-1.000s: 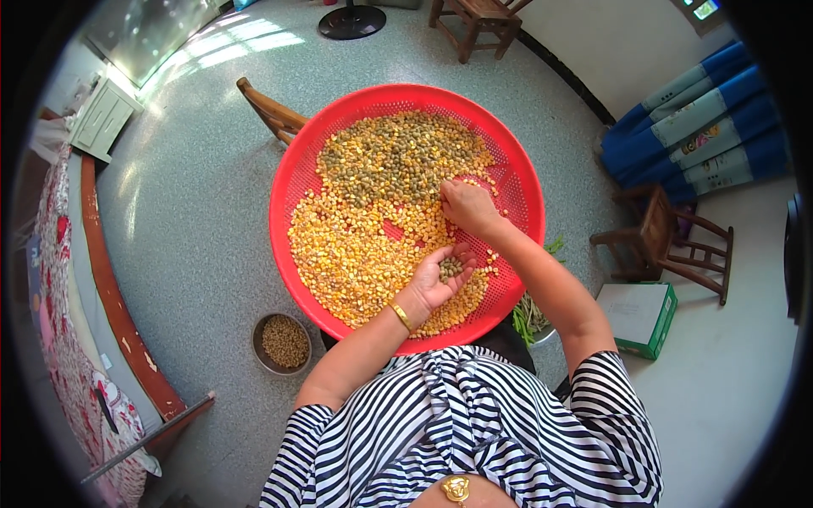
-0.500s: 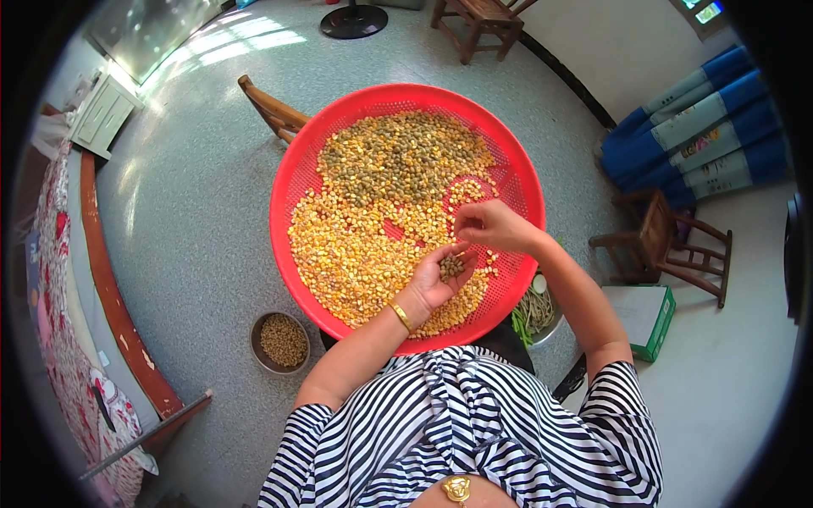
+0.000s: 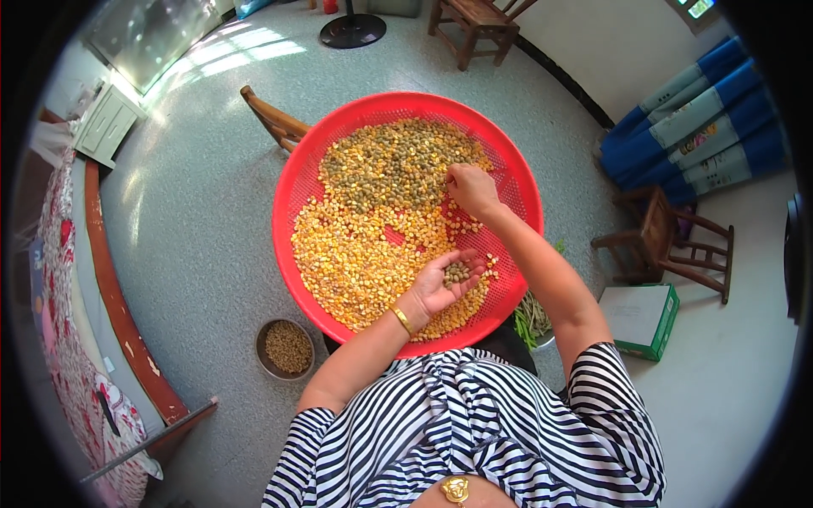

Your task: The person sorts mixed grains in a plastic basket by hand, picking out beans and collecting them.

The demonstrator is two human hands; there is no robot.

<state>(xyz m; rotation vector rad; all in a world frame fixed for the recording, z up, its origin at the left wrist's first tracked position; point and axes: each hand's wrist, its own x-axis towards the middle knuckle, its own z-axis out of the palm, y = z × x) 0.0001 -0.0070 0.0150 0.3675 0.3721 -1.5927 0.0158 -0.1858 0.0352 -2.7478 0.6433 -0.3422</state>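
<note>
Yellow corn kernels (image 3: 356, 262) cover the near and left part of the round red basket (image 3: 283, 254), and a mix of kernels and dull green-brown beans (image 3: 381, 169) fills its far part; I can see the perforated bottom bare on the right. The basket sits just beyond the striped top (image 3: 466, 415); what holds it up I cannot tell.

My left hand (image 3: 438, 286) is palm up over the near right of the basket, its fingers curled around a small heap of picked beans (image 3: 456, 273). My right hand (image 3: 471, 188) is at the right edge of the mix, fingers drawn together; whether they pinch anything, I cannot tell. A gold bracelet (image 3: 401, 319) circles the left wrist.

On the floor (image 3: 195, 212), near and left of the basket, I have a metal bowl (image 3: 261, 351) partly filled with brownish grains (image 3: 288, 347). Leafy greens (image 3: 526, 328) show at the basket's near right. Further right are a green-and-white box (image 3: 639, 317), a wooden chair (image 3: 654, 229) and a blue curtain (image 3: 703, 118). A bed (image 3: 63, 313) runs along the left, and a black round stand base (image 3: 352, 31) stands far off.
</note>
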